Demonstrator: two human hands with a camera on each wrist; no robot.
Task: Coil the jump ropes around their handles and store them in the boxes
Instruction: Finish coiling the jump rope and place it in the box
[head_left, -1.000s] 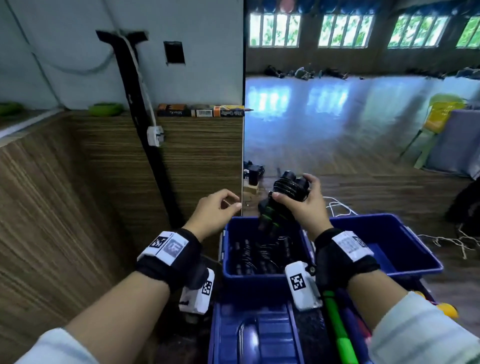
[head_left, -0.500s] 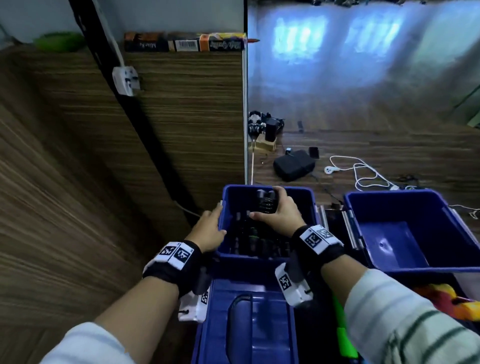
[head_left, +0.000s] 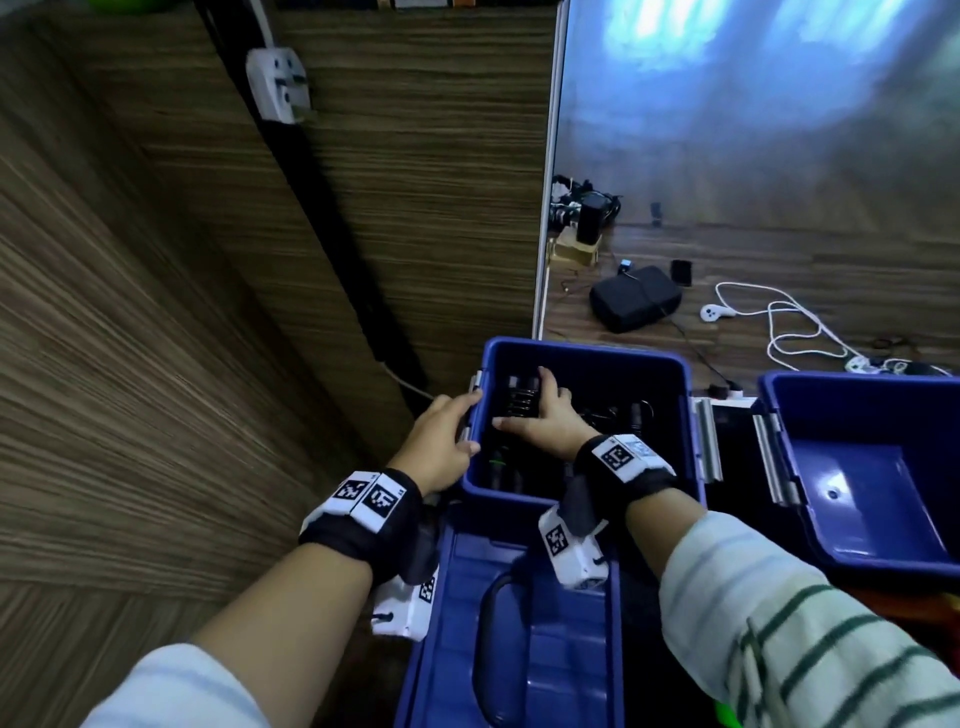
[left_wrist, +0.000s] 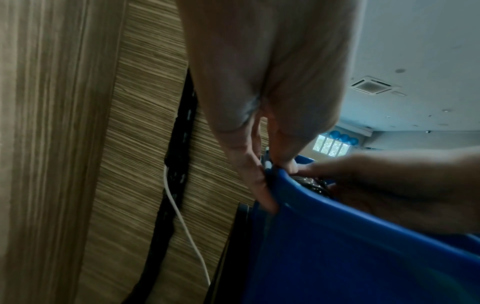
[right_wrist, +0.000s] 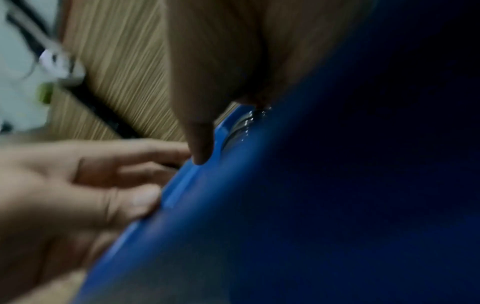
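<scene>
A black jump rope coiled round its handles (head_left: 518, 396) is down inside the left blue box (head_left: 584, 347). My right hand (head_left: 540, 415) grips it, thumb on the near side and fingers over the far end. Under it lie several more coiled ropes (head_left: 613, 415), dark and hard to tell apart. My left hand (head_left: 457, 423) holds the box's left rim, fingers over the edge by the latch. In the left wrist view my fingers (left_wrist: 249, 166) pinch the blue rim (left_wrist: 337, 236). The right wrist view is blurred, showing my thumb (right_wrist: 200, 144) beside the rope (right_wrist: 246, 121).
A second blue box (head_left: 857, 384) stands open to the right, nothing visible in it. The blue lid with a handle (head_left: 519, 623) lies in front of the left box. A wood-panelled wall (head_left: 208, 312) runs close on the left. A black pouch (head_left: 634, 304) and white cable (head_left: 789, 332) lie on the floor beyond.
My right hand has brought the coiled rope down from above the box into it. My left hand went from mid-air to the box's left rim. My head has tilted downward.
</scene>
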